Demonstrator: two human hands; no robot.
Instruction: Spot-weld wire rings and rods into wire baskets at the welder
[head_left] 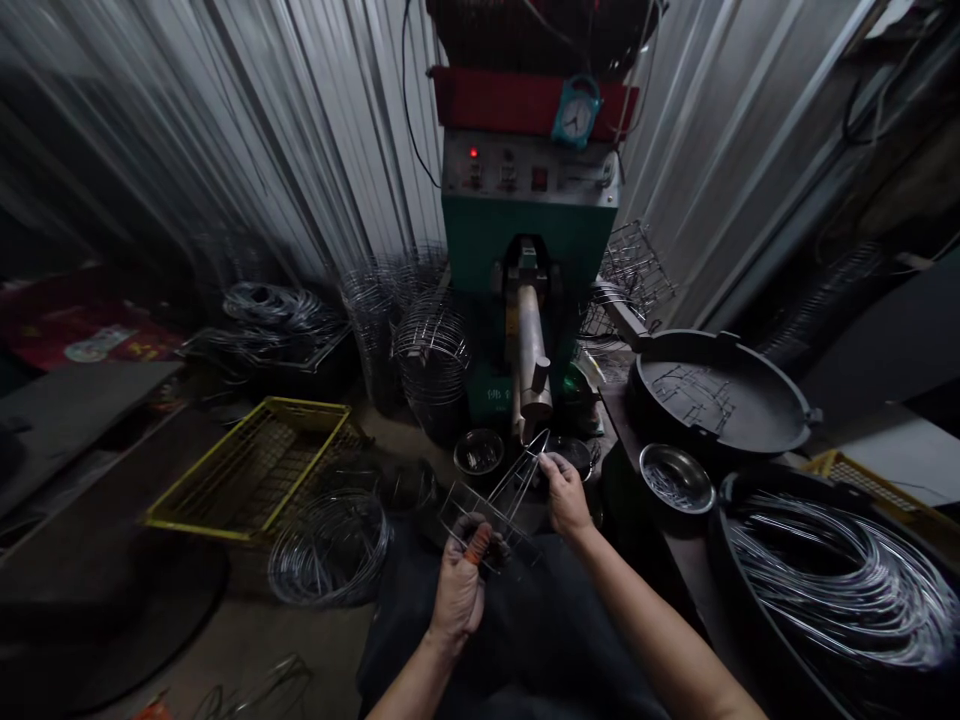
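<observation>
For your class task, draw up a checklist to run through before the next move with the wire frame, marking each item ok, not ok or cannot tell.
1. Left hand grips the wire frame: ok.
2. Right hand holds the frame's upper end: ok.
3. Machine's red light lit: ok.
4. Wrap on both hands: not ok; an orange wrap shows on the left hand only.
5. Right fingertips clear of the metal arm: cannot tell; they look close, depth unclear.

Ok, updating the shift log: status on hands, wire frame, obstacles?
Left hand gripping wire frame. Right hand pinching bent wire. Machine arm close ahead; contact unclear.
</observation>
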